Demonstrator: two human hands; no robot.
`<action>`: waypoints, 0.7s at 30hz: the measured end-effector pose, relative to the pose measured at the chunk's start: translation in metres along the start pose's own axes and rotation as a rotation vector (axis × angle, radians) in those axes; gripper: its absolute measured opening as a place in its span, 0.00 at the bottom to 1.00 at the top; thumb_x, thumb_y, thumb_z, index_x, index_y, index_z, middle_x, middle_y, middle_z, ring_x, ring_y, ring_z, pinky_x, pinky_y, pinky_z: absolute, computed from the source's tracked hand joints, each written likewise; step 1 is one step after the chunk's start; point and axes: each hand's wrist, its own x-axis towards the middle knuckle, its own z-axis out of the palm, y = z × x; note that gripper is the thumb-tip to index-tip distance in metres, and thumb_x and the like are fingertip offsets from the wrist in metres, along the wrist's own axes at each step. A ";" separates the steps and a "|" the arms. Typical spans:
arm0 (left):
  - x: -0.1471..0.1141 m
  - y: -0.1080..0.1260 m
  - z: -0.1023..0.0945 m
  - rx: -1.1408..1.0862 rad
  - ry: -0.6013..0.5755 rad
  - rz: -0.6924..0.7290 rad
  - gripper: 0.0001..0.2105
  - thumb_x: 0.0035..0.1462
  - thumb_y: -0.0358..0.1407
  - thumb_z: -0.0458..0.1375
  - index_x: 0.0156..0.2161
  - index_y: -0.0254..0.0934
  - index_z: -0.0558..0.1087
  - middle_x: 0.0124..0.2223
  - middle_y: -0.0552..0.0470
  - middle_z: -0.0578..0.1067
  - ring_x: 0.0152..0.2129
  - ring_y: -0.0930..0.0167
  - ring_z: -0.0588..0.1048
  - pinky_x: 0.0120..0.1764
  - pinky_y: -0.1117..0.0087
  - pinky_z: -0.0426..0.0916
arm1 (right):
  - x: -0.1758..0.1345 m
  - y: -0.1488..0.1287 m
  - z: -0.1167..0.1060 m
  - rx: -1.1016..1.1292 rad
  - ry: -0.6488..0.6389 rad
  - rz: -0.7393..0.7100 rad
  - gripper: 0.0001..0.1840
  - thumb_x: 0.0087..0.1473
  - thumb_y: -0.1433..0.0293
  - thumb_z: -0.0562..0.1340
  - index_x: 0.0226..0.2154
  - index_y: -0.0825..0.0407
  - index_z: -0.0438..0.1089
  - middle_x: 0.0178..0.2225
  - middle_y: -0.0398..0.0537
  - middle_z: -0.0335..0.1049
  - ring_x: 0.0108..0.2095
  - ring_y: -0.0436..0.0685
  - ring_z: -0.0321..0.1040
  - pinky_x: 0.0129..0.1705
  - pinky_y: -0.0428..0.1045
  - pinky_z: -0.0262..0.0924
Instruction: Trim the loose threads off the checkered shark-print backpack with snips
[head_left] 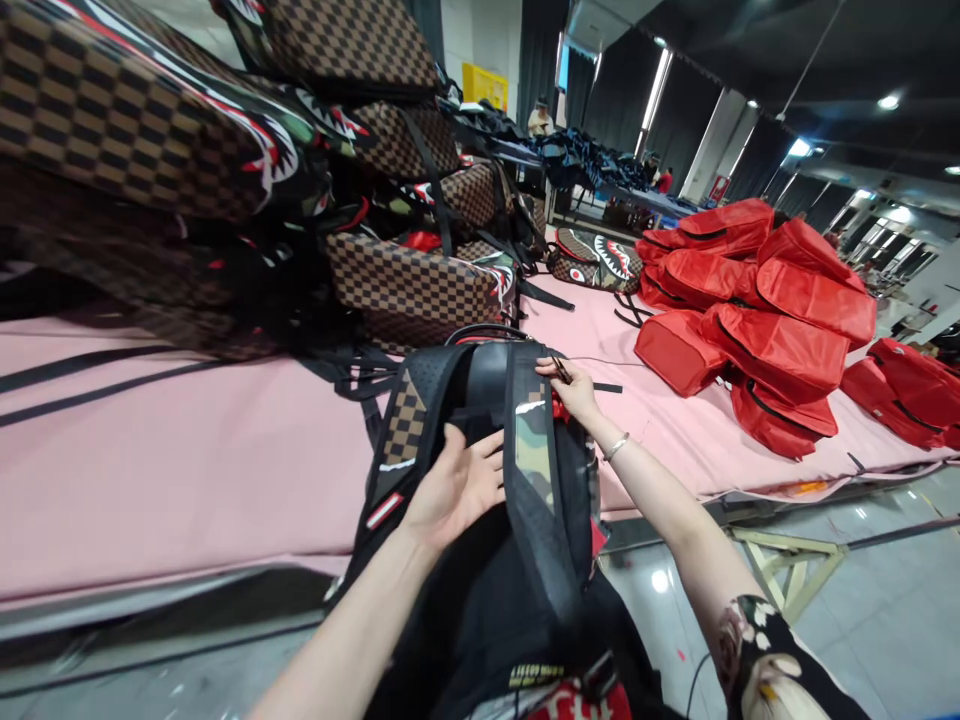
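A black backpack (480,600) with checkered and camouflage patches on its shoulder straps lies in front of me, at the edge of the pink-covered table. My left hand (457,488) is open, palm up, between the two straps, its fingertips at the inner edge of the camouflage strap (532,450). My right hand (576,392) is closed around small thread snips (561,370) at the upper end of that strap. A thin dark line runs across the pink cover just beyond this hand. Part of the snips is hidden by the fingers.
Brown checkered shark-mouth bags (420,285) are piled high at the left and back. Several red bags (780,345) are stacked on the right of the pink table cover (180,470). Farther back, dark blue goods (600,160) cover another table, and a person (540,118) is there.
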 end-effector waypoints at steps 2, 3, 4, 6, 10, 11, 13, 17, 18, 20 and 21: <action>-0.001 -0.015 0.000 -0.011 0.036 -0.002 0.22 0.46 0.45 0.65 0.43 0.32 0.73 0.42 0.41 0.76 0.36 0.63 0.75 0.38 0.62 0.74 | -0.009 0.010 0.004 -0.086 0.000 -0.016 0.18 0.45 0.80 0.54 0.36 0.54 0.75 0.46 0.45 0.72 0.50 0.50 0.65 0.59 0.49 0.54; -0.002 -0.023 -0.001 0.000 0.074 -0.004 0.17 0.48 0.39 0.66 0.41 0.32 0.74 0.40 0.42 0.76 0.34 0.65 0.76 0.37 0.64 0.74 | -0.014 0.016 0.005 -0.137 -0.003 -0.015 0.20 0.46 0.80 0.53 0.39 0.53 0.74 0.48 0.45 0.70 0.52 0.50 0.64 0.60 0.48 0.53; -0.002 -0.031 -0.002 0.010 0.107 -0.012 0.13 0.49 0.34 0.65 0.40 0.31 0.75 0.39 0.43 0.77 0.33 0.66 0.76 0.36 0.65 0.75 | -0.020 0.021 0.006 -0.180 -0.013 -0.006 0.21 0.47 0.80 0.53 0.42 0.53 0.74 0.51 0.44 0.68 0.53 0.49 0.63 0.60 0.47 0.52; -0.003 -0.046 -0.007 0.010 0.140 -0.045 0.09 0.53 0.30 0.61 0.39 0.29 0.75 0.39 0.41 0.77 0.33 0.65 0.76 0.35 0.65 0.75 | -0.034 0.032 0.006 -0.244 -0.042 0.016 0.22 0.49 0.81 0.53 0.44 0.52 0.73 0.53 0.43 0.65 0.54 0.48 0.62 0.59 0.45 0.53; -0.003 -0.068 -0.018 -0.013 0.255 -0.081 0.08 0.56 0.24 0.53 0.37 0.27 0.75 0.36 0.39 0.77 0.32 0.65 0.77 0.33 0.66 0.75 | -0.071 0.045 0.004 -0.277 -0.078 0.149 0.19 0.51 0.79 0.57 0.43 0.50 0.73 0.51 0.41 0.67 0.52 0.50 0.65 0.58 0.46 0.55; -0.003 -0.072 -0.021 -0.015 0.303 -0.089 0.08 0.56 0.22 0.52 0.35 0.27 0.75 0.35 0.40 0.77 0.31 0.66 0.77 0.32 0.67 0.75 | -0.082 0.046 0.004 -0.277 -0.081 0.193 0.18 0.51 0.78 0.58 0.43 0.49 0.74 0.49 0.41 0.70 0.51 0.51 0.66 0.57 0.47 0.56; -0.002 -0.077 -0.026 -0.008 0.391 -0.108 0.09 0.56 0.20 0.52 0.34 0.27 0.74 0.33 0.42 0.77 0.29 0.67 0.77 0.32 0.69 0.75 | -0.102 0.046 0.004 -0.261 -0.083 0.261 0.16 0.51 0.76 0.59 0.42 0.49 0.74 0.45 0.41 0.72 0.48 0.52 0.68 0.55 0.49 0.59; -0.001 -0.085 -0.034 0.030 0.507 -0.132 0.09 0.54 0.18 0.52 0.34 0.26 0.74 0.29 0.44 0.77 0.25 0.70 0.77 0.31 0.72 0.75 | -0.140 0.043 0.006 -0.123 -0.045 0.386 0.13 0.50 0.71 0.60 0.39 0.51 0.75 0.42 0.44 0.74 0.44 0.55 0.71 0.50 0.51 0.63; -0.002 -0.086 -0.036 0.038 0.527 -0.128 0.09 0.54 0.18 0.52 0.34 0.26 0.74 0.29 0.44 0.77 0.25 0.71 0.76 0.30 0.73 0.75 | -0.149 0.041 0.007 -0.067 -0.037 0.420 0.13 0.49 0.69 0.61 0.39 0.52 0.74 0.41 0.46 0.75 0.42 0.55 0.72 0.49 0.51 0.64; -0.004 -0.090 -0.040 0.058 0.553 -0.111 0.08 0.54 0.18 0.53 0.34 0.26 0.74 0.29 0.45 0.77 0.24 0.72 0.76 0.30 0.74 0.74 | -0.166 0.039 0.009 0.040 -0.010 0.478 0.15 0.46 0.67 0.63 0.39 0.53 0.74 0.39 0.47 0.75 0.39 0.55 0.72 0.46 0.51 0.65; -0.005 -0.091 -0.042 0.069 0.562 -0.101 0.08 0.53 0.18 0.54 0.33 0.27 0.74 0.28 0.45 0.77 0.24 0.72 0.76 0.30 0.74 0.74 | -0.174 0.037 0.010 0.087 0.010 0.511 0.17 0.44 0.66 0.64 0.39 0.53 0.73 0.37 0.47 0.75 0.38 0.55 0.72 0.45 0.51 0.66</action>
